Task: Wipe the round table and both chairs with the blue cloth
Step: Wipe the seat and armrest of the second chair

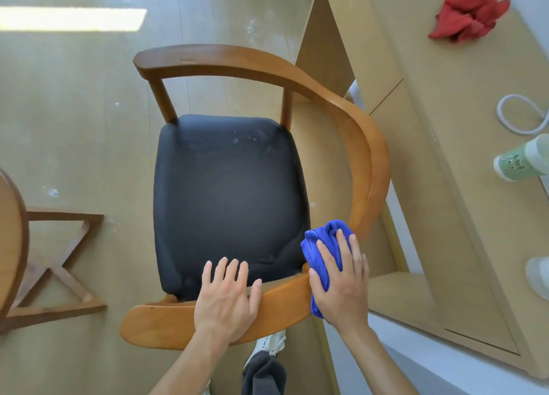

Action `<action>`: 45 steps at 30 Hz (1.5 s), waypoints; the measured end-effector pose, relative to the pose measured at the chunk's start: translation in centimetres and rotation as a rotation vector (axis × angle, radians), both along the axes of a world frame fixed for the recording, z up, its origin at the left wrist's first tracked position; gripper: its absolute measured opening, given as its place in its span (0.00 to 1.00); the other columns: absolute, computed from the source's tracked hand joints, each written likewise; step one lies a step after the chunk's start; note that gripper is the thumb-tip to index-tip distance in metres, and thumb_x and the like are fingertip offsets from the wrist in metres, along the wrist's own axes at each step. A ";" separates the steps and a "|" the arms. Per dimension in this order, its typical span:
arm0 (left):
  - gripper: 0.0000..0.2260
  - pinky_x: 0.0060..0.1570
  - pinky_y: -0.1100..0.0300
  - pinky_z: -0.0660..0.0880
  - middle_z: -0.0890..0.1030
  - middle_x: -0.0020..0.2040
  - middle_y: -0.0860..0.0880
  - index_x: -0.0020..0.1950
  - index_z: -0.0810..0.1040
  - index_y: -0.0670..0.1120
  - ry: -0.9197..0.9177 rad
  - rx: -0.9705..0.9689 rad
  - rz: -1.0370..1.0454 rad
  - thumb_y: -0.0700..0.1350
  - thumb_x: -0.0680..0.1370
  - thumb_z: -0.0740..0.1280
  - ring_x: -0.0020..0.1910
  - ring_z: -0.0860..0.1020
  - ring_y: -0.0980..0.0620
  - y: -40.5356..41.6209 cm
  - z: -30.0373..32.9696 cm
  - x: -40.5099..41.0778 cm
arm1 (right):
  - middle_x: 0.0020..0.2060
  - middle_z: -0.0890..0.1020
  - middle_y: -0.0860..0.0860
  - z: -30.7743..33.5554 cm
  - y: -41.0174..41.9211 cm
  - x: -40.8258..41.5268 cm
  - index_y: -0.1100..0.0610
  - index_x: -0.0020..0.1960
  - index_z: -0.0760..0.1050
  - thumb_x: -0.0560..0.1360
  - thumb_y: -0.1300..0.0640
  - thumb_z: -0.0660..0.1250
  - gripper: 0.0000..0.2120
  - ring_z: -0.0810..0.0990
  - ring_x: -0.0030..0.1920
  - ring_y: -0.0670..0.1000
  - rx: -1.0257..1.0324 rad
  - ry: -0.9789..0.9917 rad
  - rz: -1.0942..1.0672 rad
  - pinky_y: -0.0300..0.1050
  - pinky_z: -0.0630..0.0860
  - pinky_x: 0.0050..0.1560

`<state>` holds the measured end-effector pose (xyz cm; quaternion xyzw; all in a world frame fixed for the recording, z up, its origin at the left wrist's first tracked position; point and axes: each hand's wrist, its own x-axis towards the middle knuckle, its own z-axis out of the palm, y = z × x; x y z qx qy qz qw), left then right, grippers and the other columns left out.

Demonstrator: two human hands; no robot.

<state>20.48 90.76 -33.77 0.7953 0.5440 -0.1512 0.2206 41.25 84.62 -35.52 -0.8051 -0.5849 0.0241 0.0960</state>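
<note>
I can read no text, labels, brands or numbers anywhere; the green cup (518, 161) at 3 o'clock bears only a cartoon print.

The round table (12, 240) is cut off by the left edge so only a curved sliver shows, the blue cloth (322, 246) lies mostly hidden under the right hand (341, 279), and two pale cups (523, 163) run off the right edge.
</note>
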 end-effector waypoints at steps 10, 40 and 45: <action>0.34 0.64 0.39 0.69 0.80 0.62 0.42 0.62 0.80 0.43 -0.009 -0.006 0.049 0.60 0.80 0.41 0.62 0.77 0.39 0.3 -0.4 0.4 | 0.74 0.64 0.58 0.2 9.2 7.7 0.52 0.72 0.69 0.73 0.54 0.68 0.28 0.60 0.74 0.61 0.100 -0.225 -0.060 0.61 0.67 0.65; 0.29 0.64 0.54 0.62 0.81 0.61 0.48 0.60 0.82 0.46 -0.090 -0.105 0.142 0.60 0.74 0.50 0.60 0.79 0.45 0.5 1.1 0.7 | 0.65 0.70 0.58 6.0 25.0 14.0 0.50 0.76 0.60 0.80 0.50 0.59 0.25 0.71 0.61 0.59 -0.051 0.015 -0.110 0.53 0.70 0.61; 0.35 0.67 0.50 0.66 0.68 0.73 0.46 0.72 0.69 0.52 -0.094 -0.124 0.194 0.64 0.69 0.48 0.71 0.69 0.48 2.4 1.1 2.6 | 0.61 0.71 0.56 7.5 26.8 14.2 0.57 0.61 0.74 0.77 0.56 0.65 0.13 0.72 0.58 0.58 0.177 0.201 -0.135 0.54 0.74 0.54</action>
